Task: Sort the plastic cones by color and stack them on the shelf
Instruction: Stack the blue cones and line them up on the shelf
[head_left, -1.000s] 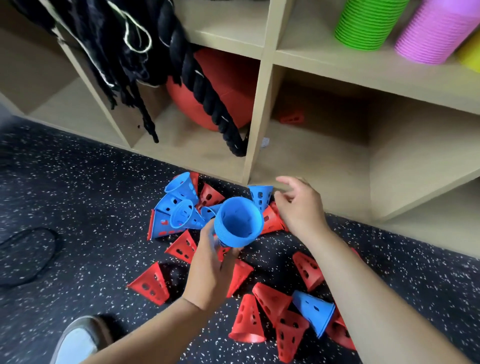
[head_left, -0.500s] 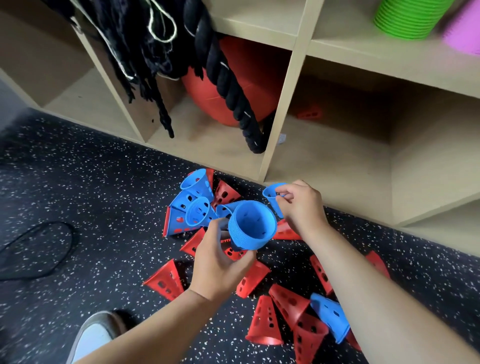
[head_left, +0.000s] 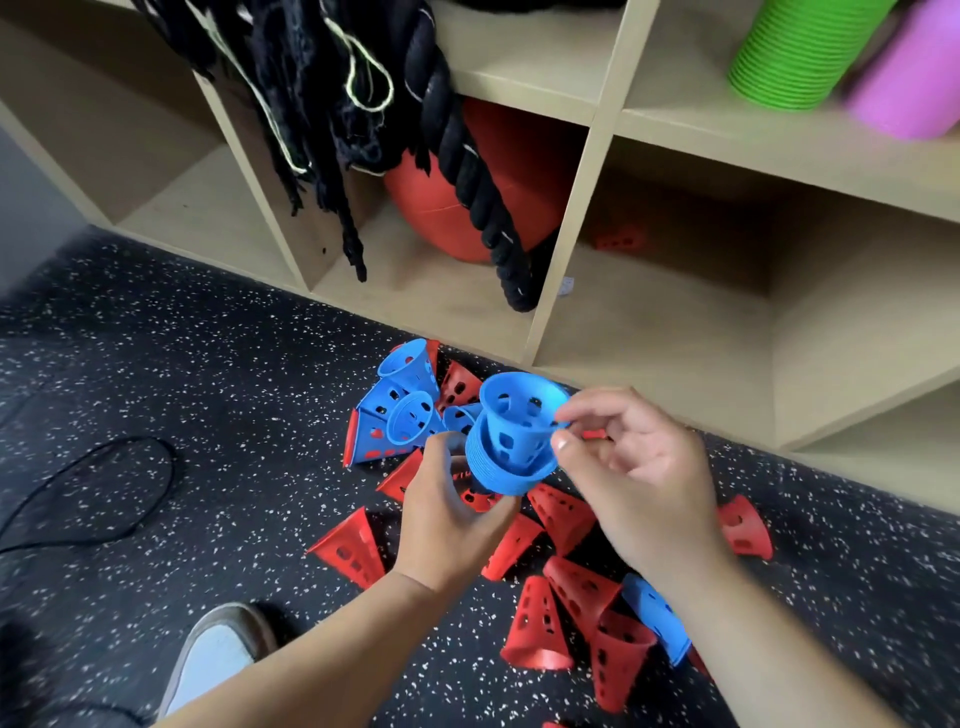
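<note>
Before a pale wooden shelf (head_left: 587, 218) of open cubbies, on a black rubber floor (head_left: 208, 364) flecked with white, a person sorts perforated plastic cones. A thick braided black rope (head_left: 457, 156) hangs over a smooth red ball (head_left: 441, 208) at upper centre. At upper right, ribbed stacks of green (head_left: 795, 52) and pink (head_left: 909, 93) lie on the shelf. Red cones (head_left: 348, 553) and a few blue cones (head_left: 405, 415) are scattered across the floor at centre, thin-walled, tapered and punched with holes.

The left hand (head_left: 447, 519), fingers curled, grips a blue stack (head_left: 498, 467) at centre frame above the litter, its nested rims forming tight ridges. The right hand (head_left: 639, 478) pinches the rim of a single blue cone (head_left: 519, 415) between thumb and fingertips, with the cone's narrow end sitting partly inside the stack's mouth.

The step in hand looks to be gathering the blues. Next, the cone wants pressing straight down until it seats, since the thin plastic would likely jam if tilted.
</note>
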